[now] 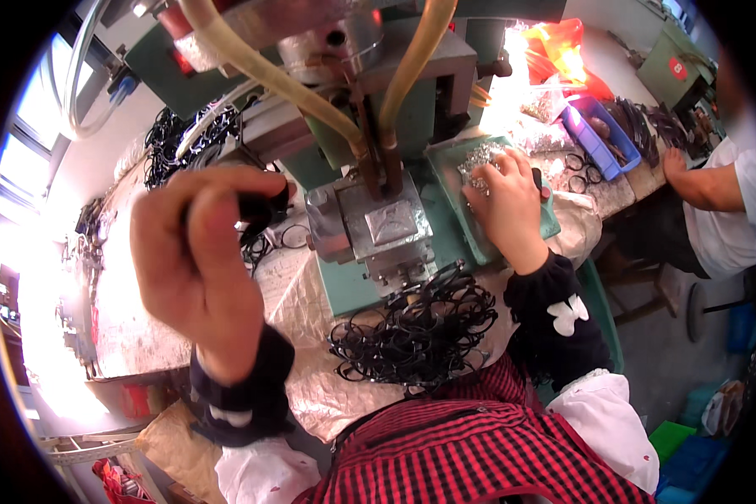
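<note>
My left hand (202, 260) is raised beside the press, its fingers closed round a dark black part (265, 206) that they partly hide. Over a green tray (458, 202) my right hand (512, 206) reaches down, fingertips bent among small shiny metal pieces (483, 155). What those fingertips grip is too small to make out. A short dark object with a reddish end (540, 178) shows by that hand's outer edge. Between the hands, the press's metal block (391, 223) sits under two copper-coloured electrodes (378, 168). Nearer me lies a heap of black looped parts (416, 332).
Thick yellowish hoses (277, 84) hang over the press. More black looped parts (185, 147) lie at the back left. To the right are a blue-purple bin (601, 134) and orange bags (567, 55). Another person (718, 197) sits at the far right.
</note>
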`<state>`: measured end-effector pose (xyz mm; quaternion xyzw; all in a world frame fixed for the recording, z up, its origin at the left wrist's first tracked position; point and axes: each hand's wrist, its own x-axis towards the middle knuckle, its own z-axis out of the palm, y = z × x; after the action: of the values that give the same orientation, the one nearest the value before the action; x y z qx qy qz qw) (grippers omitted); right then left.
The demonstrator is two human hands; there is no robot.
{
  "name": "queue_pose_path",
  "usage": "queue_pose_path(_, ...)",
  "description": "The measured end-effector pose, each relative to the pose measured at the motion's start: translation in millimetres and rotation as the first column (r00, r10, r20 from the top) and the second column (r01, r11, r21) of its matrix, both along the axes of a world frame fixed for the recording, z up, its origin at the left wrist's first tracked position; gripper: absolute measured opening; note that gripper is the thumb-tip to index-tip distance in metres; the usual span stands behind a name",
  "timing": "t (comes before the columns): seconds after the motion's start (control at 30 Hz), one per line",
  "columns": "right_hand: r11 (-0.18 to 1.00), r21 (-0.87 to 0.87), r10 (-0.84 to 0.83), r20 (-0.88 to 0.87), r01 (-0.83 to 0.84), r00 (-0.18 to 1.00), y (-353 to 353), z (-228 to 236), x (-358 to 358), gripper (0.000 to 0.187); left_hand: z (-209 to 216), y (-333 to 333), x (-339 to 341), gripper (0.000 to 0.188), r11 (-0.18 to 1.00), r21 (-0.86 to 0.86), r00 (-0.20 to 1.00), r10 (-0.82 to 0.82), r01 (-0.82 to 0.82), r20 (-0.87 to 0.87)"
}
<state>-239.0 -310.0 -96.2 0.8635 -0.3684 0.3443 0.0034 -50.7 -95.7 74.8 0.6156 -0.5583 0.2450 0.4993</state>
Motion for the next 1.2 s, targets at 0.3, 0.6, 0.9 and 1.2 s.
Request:
queue_pose_path(0.3,0.995,0.002,0.101,0.198,-0.103,0.975,-9.8,0.9,-3.5,0.007,-54.7,41.2,-23.2,0.043,0.941,-0.068,0.944,-0.331,0.33,0.003)
queue_pose_path(0.6,0.408,0.557,0.026,0.785,-0.724,0.619,3.2,68.0,3.9,0.006,-68.7,60.6,-55.6,0.022,0.626,0.073,0.538,-0.598,0.777,-0.594)
queue_pose_path(0.9,0.53,0.389,0.226,0.791,-0.754,0.568,80.4,87.2,42.3,0.032,-9.8,52.2,-39.8,0.044,0.838,-0.123,0.659,-0.5,0.531,-0.562)
queue_pose_path(1.2,0.26,0.37,0.02,0.921,-0.892,0.388,93.1,81.1,47.5,0.047,-4.6,10.5,2.9,0.032,0.979,-0.203,0.949,-0.078,0.015,-0.306)
